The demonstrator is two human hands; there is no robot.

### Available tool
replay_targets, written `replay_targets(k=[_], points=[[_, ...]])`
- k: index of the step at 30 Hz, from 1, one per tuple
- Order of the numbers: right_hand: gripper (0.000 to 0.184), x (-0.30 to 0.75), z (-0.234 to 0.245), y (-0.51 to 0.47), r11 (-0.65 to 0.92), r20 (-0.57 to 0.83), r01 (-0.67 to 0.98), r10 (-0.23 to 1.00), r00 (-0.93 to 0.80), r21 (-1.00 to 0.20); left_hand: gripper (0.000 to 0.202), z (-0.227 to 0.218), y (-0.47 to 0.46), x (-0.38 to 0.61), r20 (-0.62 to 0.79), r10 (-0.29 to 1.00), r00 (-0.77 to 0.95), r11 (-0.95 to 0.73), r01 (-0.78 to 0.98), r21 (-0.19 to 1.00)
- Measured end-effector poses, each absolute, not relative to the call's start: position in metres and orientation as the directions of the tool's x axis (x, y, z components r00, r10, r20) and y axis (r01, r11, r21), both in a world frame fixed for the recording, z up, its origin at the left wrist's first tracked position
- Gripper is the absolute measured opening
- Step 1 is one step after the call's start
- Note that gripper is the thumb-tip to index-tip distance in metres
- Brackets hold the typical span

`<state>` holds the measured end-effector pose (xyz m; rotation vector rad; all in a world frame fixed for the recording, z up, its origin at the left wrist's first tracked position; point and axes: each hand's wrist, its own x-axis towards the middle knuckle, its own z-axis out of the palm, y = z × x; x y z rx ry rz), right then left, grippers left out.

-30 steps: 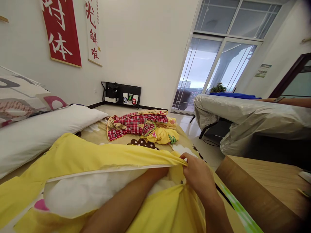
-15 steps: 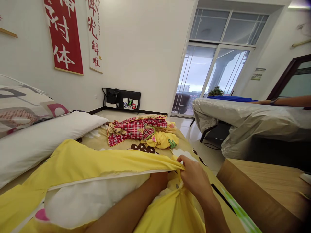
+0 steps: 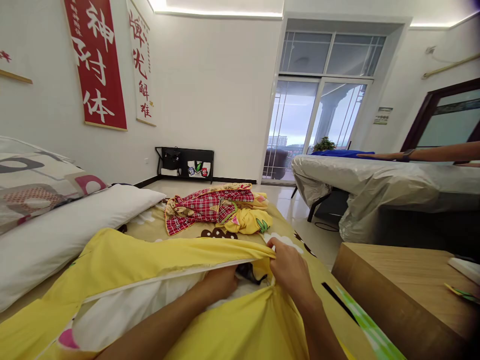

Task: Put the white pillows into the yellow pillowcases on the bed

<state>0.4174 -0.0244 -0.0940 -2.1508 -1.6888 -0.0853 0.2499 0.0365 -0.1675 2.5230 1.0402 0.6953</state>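
A yellow bedding cover lies across the bed with its long white-edged opening spread apart. White padding shows inside it. My right hand is closed on the cover's edge at the right end of the opening, pinching the fabric between thumb and fingers. My left hand reaches in through the opening, over the white padding. Its fingers are mostly hidden by the fabric, so what they hold does not show. A dark patch appears in the gap between the two hands.
A red plaid and yellow cloth bundle and a white pillow lie on the bed. A wooden cabinet stands at right. Beyond it, another person's arm rests over a plastic-covered table.
My left hand has shifted left and is lower inside the opening. The right hand keeps its pinch on the edge. The view has tilted up slightly, and the dark patch now shows.
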Motion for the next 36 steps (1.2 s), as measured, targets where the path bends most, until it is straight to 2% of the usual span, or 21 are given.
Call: replay_targets(k=[3,5,8,11,13,18,21,25,30,34,36], points=[[0.027,0.417,-0.094,-0.024,-0.121,0.309,0.942,0.925,0.222,-0.314,0.062,-0.165,0.023,0.242,0.376,0.651,0.66,-0.759,0.54,0.364],[0.026,0.418,-0.095,-0.025,-0.083,0.32,0.937,0.926,0.198,-0.339,0.061,-0.162,0.018,0.24,0.372,0.639,0.673,-0.767,0.523,0.372],[0.027,0.419,-0.096,-0.025,-0.069,0.328,0.93,0.924,0.196,-0.362,0.055,-0.154,0.017,0.238,0.313,0.717,0.623,-0.671,0.496,0.551],[0.028,0.42,-0.098,-0.024,-0.062,0.335,0.927,0.921,0.196,-0.371,0.042,-0.146,0.019,0.234,0.241,0.773,0.587,-0.53,0.39,0.753],[0.026,0.42,-0.1,-0.022,-0.041,0.347,0.918,0.918,0.19,-0.394,0.042,-0.141,0.02,0.23,0.229,0.788,0.572,-0.481,0.338,0.809],[0.019,0.418,-0.105,-0.015,0.182,0.433,0.872,0.901,0.038,-0.455,0.054,-0.142,0.019,0.23,0.243,0.806,0.54,-0.53,0.474,0.703],[0.033,0.417,-0.105,-0.015,0.345,0.532,0.832,0.844,-0.072,-0.434,0.054,-0.147,0.018,0.232,0.215,0.823,0.526,-0.517,0.538,0.666],[0.044,0.415,-0.097,-0.026,0.476,0.564,0.784,0.801,-0.2,-0.398,0.053,-0.15,0.012,0.233,0.277,0.806,0.523,-0.549,0.487,0.68],[0.039,0.41,-0.086,-0.048,0.596,0.613,0.716,0.732,-0.299,-0.363,0.055,-0.141,0.01,0.231,0.339,0.81,0.478,-0.55,0.422,0.721],[0.034,0.407,-0.086,-0.055,0.717,0.618,0.616,0.655,-0.435,-0.326,0.057,-0.135,0.021,0.232,0.335,0.805,0.49,-0.549,0.402,0.732],[0.037,0.407,-0.087,-0.054,0.714,0.611,0.645,0.647,-0.457,-0.273,0.057,-0.136,0.025,0.232,0.327,0.805,0.494,-0.542,0.391,0.743]])
